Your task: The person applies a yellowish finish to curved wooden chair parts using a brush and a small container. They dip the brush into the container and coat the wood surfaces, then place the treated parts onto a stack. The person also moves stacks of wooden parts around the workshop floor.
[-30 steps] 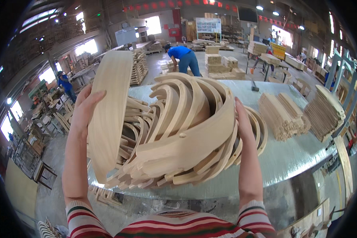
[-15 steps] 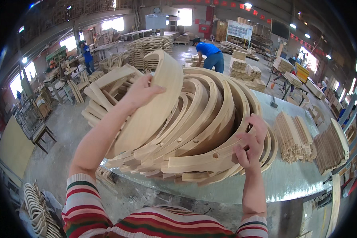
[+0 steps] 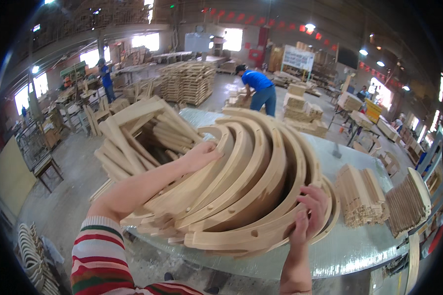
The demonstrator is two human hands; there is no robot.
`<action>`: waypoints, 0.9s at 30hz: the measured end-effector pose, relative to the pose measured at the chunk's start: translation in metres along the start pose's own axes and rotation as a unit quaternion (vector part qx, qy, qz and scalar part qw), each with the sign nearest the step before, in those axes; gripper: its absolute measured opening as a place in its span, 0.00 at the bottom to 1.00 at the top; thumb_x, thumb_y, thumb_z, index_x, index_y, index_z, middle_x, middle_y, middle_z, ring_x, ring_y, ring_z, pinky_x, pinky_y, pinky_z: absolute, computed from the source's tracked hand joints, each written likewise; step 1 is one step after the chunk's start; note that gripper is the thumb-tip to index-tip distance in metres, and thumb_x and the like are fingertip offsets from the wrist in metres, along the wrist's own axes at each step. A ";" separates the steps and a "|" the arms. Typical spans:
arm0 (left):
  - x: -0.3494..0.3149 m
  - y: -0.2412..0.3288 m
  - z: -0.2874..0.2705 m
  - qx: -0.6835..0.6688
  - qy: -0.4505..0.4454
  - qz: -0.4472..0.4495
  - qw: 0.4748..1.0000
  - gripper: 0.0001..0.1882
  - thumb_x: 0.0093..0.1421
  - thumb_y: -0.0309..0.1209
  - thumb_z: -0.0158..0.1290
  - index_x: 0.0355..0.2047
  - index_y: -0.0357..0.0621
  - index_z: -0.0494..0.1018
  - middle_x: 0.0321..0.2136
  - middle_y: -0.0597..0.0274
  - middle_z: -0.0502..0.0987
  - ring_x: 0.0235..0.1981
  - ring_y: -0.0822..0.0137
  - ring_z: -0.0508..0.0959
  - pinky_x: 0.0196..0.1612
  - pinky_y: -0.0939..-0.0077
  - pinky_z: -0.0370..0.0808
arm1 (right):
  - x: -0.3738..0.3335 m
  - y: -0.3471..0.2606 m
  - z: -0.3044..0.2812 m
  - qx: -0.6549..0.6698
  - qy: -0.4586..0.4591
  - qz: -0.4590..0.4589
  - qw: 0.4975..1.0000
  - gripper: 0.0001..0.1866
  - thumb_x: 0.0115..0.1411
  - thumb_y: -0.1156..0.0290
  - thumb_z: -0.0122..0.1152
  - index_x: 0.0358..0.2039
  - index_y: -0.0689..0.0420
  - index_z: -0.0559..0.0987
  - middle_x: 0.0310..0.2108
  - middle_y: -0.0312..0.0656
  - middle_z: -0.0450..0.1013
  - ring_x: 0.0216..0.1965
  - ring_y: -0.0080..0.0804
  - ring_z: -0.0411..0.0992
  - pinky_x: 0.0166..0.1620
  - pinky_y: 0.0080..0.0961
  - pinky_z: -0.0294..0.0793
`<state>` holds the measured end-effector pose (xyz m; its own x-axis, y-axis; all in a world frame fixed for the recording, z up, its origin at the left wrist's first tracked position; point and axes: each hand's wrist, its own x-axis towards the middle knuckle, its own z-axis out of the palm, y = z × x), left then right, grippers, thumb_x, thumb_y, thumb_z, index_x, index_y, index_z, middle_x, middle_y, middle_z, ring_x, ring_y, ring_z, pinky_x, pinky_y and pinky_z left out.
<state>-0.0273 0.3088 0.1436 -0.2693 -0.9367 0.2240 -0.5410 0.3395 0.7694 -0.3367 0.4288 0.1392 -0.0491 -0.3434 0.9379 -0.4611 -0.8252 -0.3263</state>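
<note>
Pale curved wooden pieces (image 3: 246, 162), shaped like wide C-shaped bands, stand nested on edge in a row in front of me. Several have round holes near their lower ends. My left hand (image 3: 202, 156) is closed over the upper edge of a curved wooden piece (image 3: 189, 184) at the row's left side. On the right, the fingers of my right hand (image 3: 310, 211) curl round the edge of an outer curved piece (image 3: 275, 231). Parts of the pieces behind my hands and left forearm are hidden.
The pieces rest on a film-covered table (image 3: 359, 250). Left of them lies a heap of wooden frame parts (image 3: 142, 128). Bundled slats (image 3: 362, 194) and stacked curved slats (image 3: 407, 204) sit to the right. A person in blue (image 3: 258, 86) bends beyond the table; another person (image 3: 106, 78) stands far left.
The curved piece my left hand held raised and tilted now sits lower, against the others. My right hand has moved lower and closed on the outer piece's edge. The view has shifted.
</note>
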 end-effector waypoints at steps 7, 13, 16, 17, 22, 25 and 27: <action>0.003 0.019 0.001 0.174 -0.070 -0.082 0.979 0.36 0.59 0.57 0.39 0.48 0.30 0.63 0.45 0.35 0.69 0.50 0.46 0.68 0.53 0.61 0.62 | -0.003 -0.013 0.007 -0.065 0.018 -0.021 0.998 0.13 0.52 0.66 0.50 0.34 0.61 0.73 0.41 0.49 0.71 0.49 0.49 0.64 0.53 0.42 0.59; -0.089 0.056 -0.018 0.183 -0.117 -0.005 0.976 0.41 0.59 0.56 0.39 0.59 0.31 0.49 0.55 0.33 0.58 0.58 0.44 0.59 0.59 0.62 0.56 | -0.059 -0.115 0.042 0.173 0.064 -0.081 0.980 0.14 0.57 0.63 0.46 0.32 0.62 0.70 0.38 0.52 0.68 0.41 0.44 0.65 0.46 0.38 0.64; -0.180 0.047 -0.038 0.143 -0.025 0.072 0.987 0.37 0.59 0.49 0.45 0.59 0.34 0.50 0.54 0.37 0.60 0.57 0.45 0.59 0.59 0.63 0.57 | -0.102 -0.181 0.095 0.278 -0.106 -0.034 0.954 0.10 0.49 0.68 0.54 0.31 0.59 0.74 0.34 0.48 0.72 0.37 0.44 0.67 0.42 0.40 0.67; -0.216 0.039 -0.045 0.123 0.027 0.098 0.987 0.36 0.59 0.47 0.47 0.59 0.35 0.51 0.54 0.38 0.60 0.57 0.46 0.60 0.59 0.63 0.57 | -0.114 -0.205 0.115 0.308 -0.182 -0.044 0.933 0.10 0.48 0.71 0.55 0.32 0.58 0.75 0.35 0.47 0.72 0.37 0.44 0.68 0.41 0.39 0.68; -0.452 -0.045 -0.043 0.111 0.237 0.024 0.965 0.29 0.58 0.40 0.49 0.56 0.38 0.57 0.50 0.43 0.65 0.53 0.48 0.64 0.55 0.62 0.61 | -0.262 -0.291 0.228 0.347 -0.452 0.024 0.822 0.13 0.48 0.74 0.56 0.37 0.61 0.75 0.36 0.49 0.72 0.37 0.43 0.70 0.41 0.32 0.69; -0.646 -0.094 -0.004 0.103 0.294 -0.270 0.911 0.27 0.58 0.40 0.49 0.54 0.38 0.62 0.46 0.43 0.69 0.49 0.49 0.68 0.52 0.62 0.64 | -0.400 -0.274 0.264 0.230 -0.745 0.176 0.600 0.18 0.53 0.64 0.54 0.41 0.61 0.74 0.39 0.54 0.72 0.42 0.46 0.71 0.46 0.35 0.69; -0.779 -0.091 0.026 0.020 0.191 -0.488 0.851 0.27 0.57 0.43 0.49 0.53 0.41 0.63 0.45 0.43 0.70 0.49 0.48 0.69 0.51 0.60 0.66 | -0.486 -0.245 0.243 -0.013 -0.888 0.041 0.458 0.22 0.50 0.57 0.55 0.41 0.57 0.76 0.42 0.53 0.72 0.45 0.47 0.70 0.45 0.37 0.70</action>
<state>0.2106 1.0098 -0.1165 0.5991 -0.7314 -0.3256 -0.3878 -0.6209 0.6812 0.0158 0.6885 -0.2652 0.7203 -0.2153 -0.6595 -0.5343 -0.7785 -0.3293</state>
